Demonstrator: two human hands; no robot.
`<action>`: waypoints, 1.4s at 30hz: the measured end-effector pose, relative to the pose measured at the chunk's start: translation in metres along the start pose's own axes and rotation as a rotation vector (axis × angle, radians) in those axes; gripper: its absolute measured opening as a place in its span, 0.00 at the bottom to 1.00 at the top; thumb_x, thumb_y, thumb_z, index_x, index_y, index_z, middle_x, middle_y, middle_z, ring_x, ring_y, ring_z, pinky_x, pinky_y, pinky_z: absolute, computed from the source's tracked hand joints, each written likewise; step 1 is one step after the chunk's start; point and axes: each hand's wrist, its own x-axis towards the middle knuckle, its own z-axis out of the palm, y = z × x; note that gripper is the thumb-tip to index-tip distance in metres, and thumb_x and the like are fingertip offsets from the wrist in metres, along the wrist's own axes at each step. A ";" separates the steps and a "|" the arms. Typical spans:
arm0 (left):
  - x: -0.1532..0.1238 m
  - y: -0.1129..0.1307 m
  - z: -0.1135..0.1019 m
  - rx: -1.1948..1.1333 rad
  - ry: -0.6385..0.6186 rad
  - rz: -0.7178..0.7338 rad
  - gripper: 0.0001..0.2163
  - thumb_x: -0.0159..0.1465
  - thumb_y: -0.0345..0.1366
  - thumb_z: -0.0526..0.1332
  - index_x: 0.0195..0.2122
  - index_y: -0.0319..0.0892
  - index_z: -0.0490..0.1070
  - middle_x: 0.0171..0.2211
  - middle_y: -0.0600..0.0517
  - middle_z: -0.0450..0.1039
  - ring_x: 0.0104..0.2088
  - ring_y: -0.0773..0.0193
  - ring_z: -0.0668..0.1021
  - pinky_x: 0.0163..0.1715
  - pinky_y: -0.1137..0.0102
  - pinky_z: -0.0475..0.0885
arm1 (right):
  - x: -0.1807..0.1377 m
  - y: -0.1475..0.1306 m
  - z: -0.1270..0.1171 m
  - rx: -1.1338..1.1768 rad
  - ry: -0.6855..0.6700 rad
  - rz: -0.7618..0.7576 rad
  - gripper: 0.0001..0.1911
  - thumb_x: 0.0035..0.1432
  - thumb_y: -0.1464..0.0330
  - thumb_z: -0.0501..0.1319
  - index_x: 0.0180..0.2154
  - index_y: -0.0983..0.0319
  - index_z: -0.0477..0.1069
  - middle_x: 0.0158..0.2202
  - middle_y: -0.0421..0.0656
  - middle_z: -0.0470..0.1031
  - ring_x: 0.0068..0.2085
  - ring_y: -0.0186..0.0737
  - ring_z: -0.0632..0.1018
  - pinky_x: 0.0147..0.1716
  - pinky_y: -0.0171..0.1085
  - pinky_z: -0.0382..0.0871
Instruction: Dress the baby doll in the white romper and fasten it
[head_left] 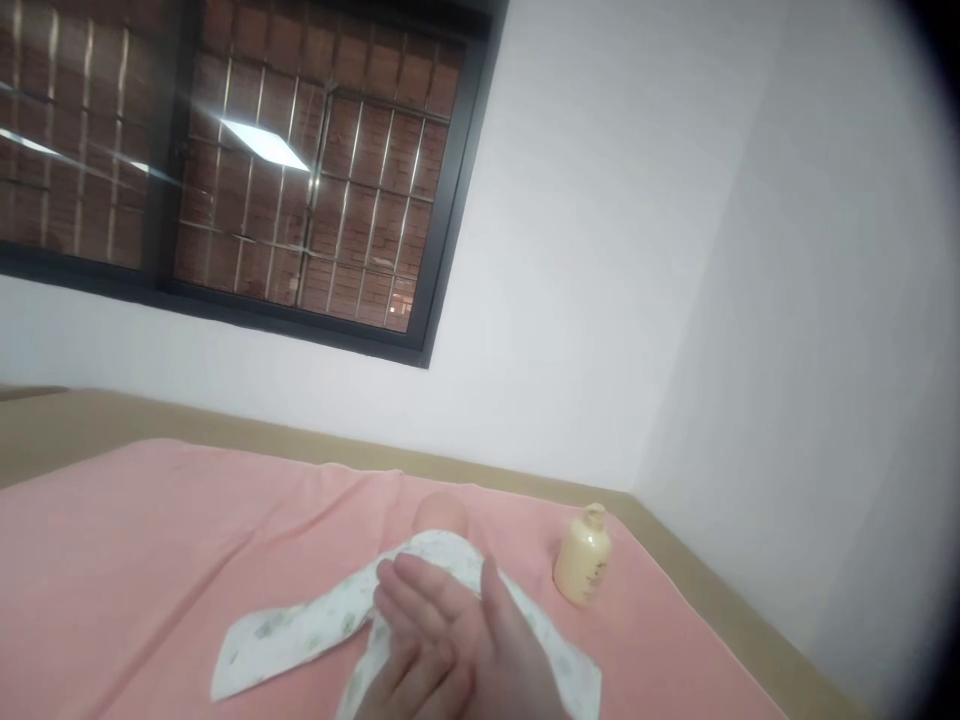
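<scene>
My right hand (495, 645) is palm up with its fingers stretched out and its thumb apart. My left hand (424, 680) lies against the right palm, its fingers slightly bent and pressed on it, and its lower part is cut off by the frame edge. No object shows between them. Just behind the hands lies a small figure, seemingly a baby doll (442, 512), with a smooth round head. It wears a white garment (289, 635) with a pale green print, its sleeves spread out to both sides. The hands hide its middle.
A pale yellow pump bottle (583, 560) stands upright to the right of the doll. Underneath is a pink cloth (180, 540) on a tan padded surface (675, 570). Behind rise a white wall (585, 250) and a dark-framed window (442, 230) with bars outside.
</scene>
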 end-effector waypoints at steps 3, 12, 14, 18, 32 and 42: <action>-0.007 -0.004 0.010 -0.013 -0.043 0.068 0.22 0.65 0.40 0.55 0.60 0.49 0.55 0.62 0.52 0.57 0.65 0.56 0.51 0.62 0.51 0.53 | -0.002 -0.026 -0.012 0.127 -0.029 0.048 0.37 0.55 0.42 0.44 0.43 0.64 0.75 0.52 0.52 0.70 0.56 0.49 0.68 0.58 0.48 0.54; -0.006 -0.004 0.007 -0.301 -0.274 0.054 0.15 0.64 0.40 0.55 0.50 0.41 0.68 0.53 0.47 0.69 0.59 0.56 0.64 0.63 0.57 0.53 | 0.025 -0.038 -0.056 -0.294 0.221 -0.398 0.17 0.57 0.59 0.57 0.41 0.61 0.76 0.49 0.48 0.73 0.53 0.49 0.70 0.55 0.50 0.59; -0.008 -0.003 0.007 -0.383 -0.280 0.018 0.11 0.64 0.37 0.53 0.45 0.44 0.70 0.49 0.50 0.72 0.55 0.59 0.69 0.59 0.60 0.62 | 0.042 -0.023 -0.074 -0.606 0.192 -0.344 0.16 0.57 0.62 0.59 0.45 0.60 0.74 0.51 0.46 0.71 0.54 0.46 0.69 0.56 0.48 0.58; -0.001 0.007 0.009 -0.459 -0.320 -0.099 0.12 0.67 0.33 0.48 0.35 0.44 0.71 0.35 0.52 0.76 0.40 0.66 0.77 0.43 0.69 0.74 | 0.068 0.015 -0.099 -1.113 -0.079 -0.347 0.14 0.58 0.67 0.56 0.43 0.57 0.76 0.47 0.42 0.75 0.54 0.42 0.69 0.60 0.47 0.50; 0.008 0.013 0.001 -0.763 -0.434 -0.355 0.11 0.66 0.33 0.50 0.43 0.41 0.71 0.36 0.48 0.76 0.40 0.64 0.76 0.41 0.70 0.75 | 0.052 0.019 -0.091 -1.778 -0.014 0.142 0.38 0.63 0.51 0.42 0.65 0.68 0.40 0.66 0.53 0.35 0.66 0.52 0.41 0.62 0.50 0.39; -0.002 0.015 0.018 -0.634 -0.340 -0.204 0.11 0.65 0.30 0.50 0.28 0.42 0.70 0.30 0.53 0.75 0.36 0.67 0.75 0.42 0.71 0.73 | 0.065 0.020 -0.090 -1.646 -0.220 -0.115 0.26 0.67 0.57 0.37 0.62 0.55 0.55 0.66 0.37 0.43 0.66 0.42 0.41 0.63 0.49 0.32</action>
